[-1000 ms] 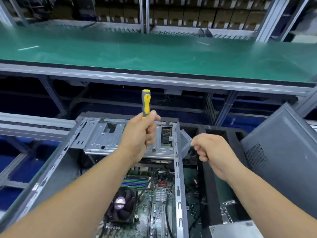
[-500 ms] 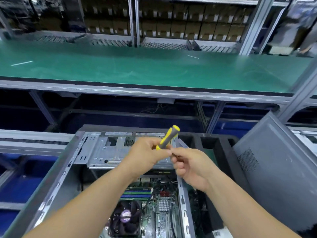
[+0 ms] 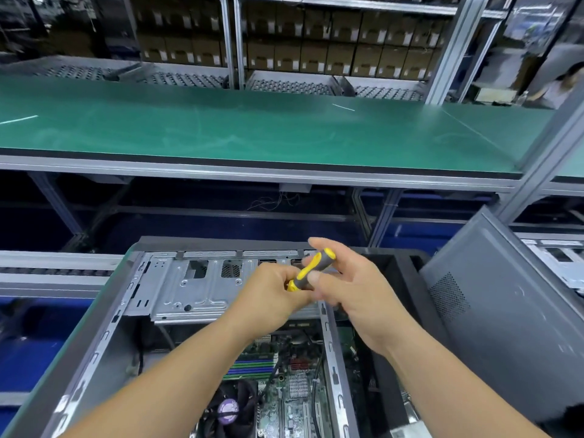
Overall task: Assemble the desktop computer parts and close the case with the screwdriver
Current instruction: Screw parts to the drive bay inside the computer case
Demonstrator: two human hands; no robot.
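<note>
A yellow-and-grey screwdriver (image 3: pixel 311 268) lies tilted between both hands above the open computer case (image 3: pixel 104 330). My left hand (image 3: pixel 271 295) grips its lower end, fingers curled round it. My right hand (image 3: pixel 350 289) holds the handle from the right, thumb on the near side and fingers behind. The shaft is hidden by my hands. Inside the case I see the metal drive bay (image 3: pixel 189 286), the motherboard (image 3: pixel 284 390) and a CPU fan (image 3: pixel 229 409). The grey side panel (image 3: pixel 505 327) leans upright to the right of the case.
A black foam tray (image 3: pixel 404 267) sits between the case and the panel. A green bench top (image 3: pixel 252 131) runs across behind, with shelves of cardboard boxes (image 3: pixel 316 52) beyond. A person (image 3: pixel 559 86) stands at the far right. Blue bins lie lower left.
My right hand came in from the right and took hold of the screwdriver handle. The screwdriver tipped from upright to slanting right. My head has tilted up.
</note>
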